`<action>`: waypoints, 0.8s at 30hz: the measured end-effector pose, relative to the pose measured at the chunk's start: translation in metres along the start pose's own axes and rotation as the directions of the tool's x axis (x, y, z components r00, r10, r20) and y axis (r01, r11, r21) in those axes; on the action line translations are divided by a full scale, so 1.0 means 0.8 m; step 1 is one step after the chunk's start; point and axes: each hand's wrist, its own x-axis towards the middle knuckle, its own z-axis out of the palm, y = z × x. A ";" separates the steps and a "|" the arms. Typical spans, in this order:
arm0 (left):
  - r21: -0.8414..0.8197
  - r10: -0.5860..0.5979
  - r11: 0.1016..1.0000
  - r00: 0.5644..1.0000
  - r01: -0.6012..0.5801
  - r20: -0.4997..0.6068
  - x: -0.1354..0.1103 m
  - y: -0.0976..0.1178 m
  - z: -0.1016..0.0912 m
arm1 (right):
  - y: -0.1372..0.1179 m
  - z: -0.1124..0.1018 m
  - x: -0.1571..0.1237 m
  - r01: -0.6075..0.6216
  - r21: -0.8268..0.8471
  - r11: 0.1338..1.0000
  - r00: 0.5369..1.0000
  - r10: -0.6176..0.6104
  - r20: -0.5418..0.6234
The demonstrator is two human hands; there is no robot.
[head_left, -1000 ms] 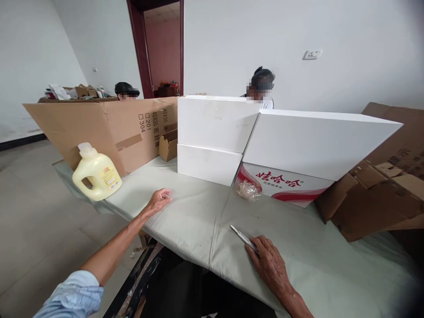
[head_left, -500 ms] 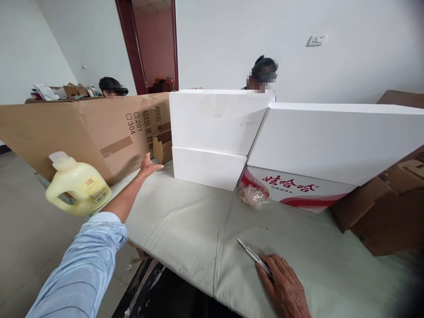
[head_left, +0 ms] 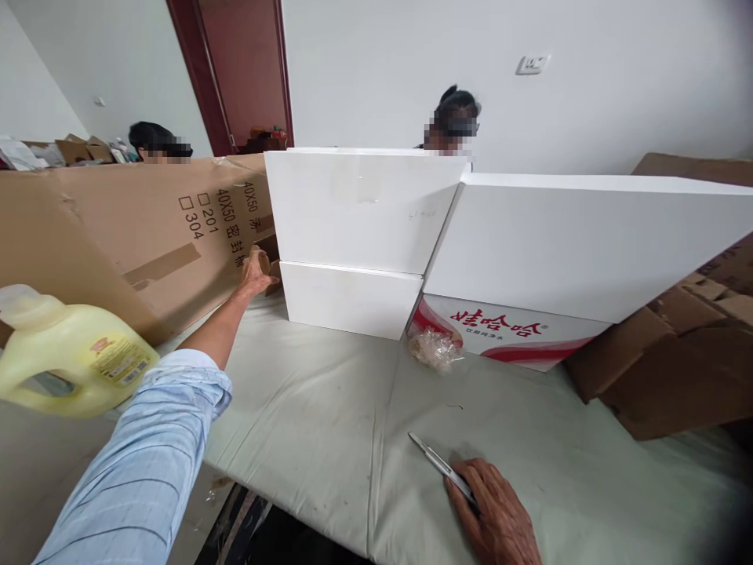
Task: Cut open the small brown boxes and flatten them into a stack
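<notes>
At the back left of the table, my left hand (head_left: 256, 271) is closed around the near edge of a small brown cardboard box (head_left: 270, 249). That box is partly hidden by my fingers and sits between a large printed carton (head_left: 158, 227) and the stacked white boxes (head_left: 353, 212). My right hand (head_left: 497, 510) rests low on the green-grey tablecloth (head_left: 318, 416), its fingers wrapped around a slim utility knife (head_left: 442, 466). The knife's tip points away and to the left.
A yellow detergent jug (head_left: 76, 353) stands left of my forearm. Crumpled clear plastic (head_left: 435, 350) lies before a red-and-white carton (head_left: 500, 333), under another white box (head_left: 558, 251). Brown cartons (head_left: 664, 361) are at the right. Two people sit beyond the boxes.
My left hand has reached forward and closed on the small cardboard box. The view has shifted slightly right. My right hand stays on the cloth with the knife.
</notes>
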 end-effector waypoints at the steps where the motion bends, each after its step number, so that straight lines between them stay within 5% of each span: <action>1: 0.009 0.000 1.000 1.000 0.000 0.000 0.001 0.001 0.003 | 0.000 0.000 0.000 -0.001 0.004 1.000 1.000 0.001 -0.007; 6: 0.047 0.024 0.999 1.000 -0.024 -0.005 -0.004 0.009 0.001 | -0.005 0.000 0.004 0.019 0.014 1.000 0.998 -0.018 -0.054; 15: 0.115 0.098 0.988 0.995 -0.098 0.009 -0.035 0.007 -0.040 | -0.011 -0.004 0.008 0.021 0.021 1.000 0.998 -0.020 -0.053; 24: 0.133 0.135 0.983 0.990 -0.130 -0.031 -0.112 0.003 -0.097 | -0.007 0.003 0.008 0.052 -0.016 0.998 0.993 -0.054 -0.101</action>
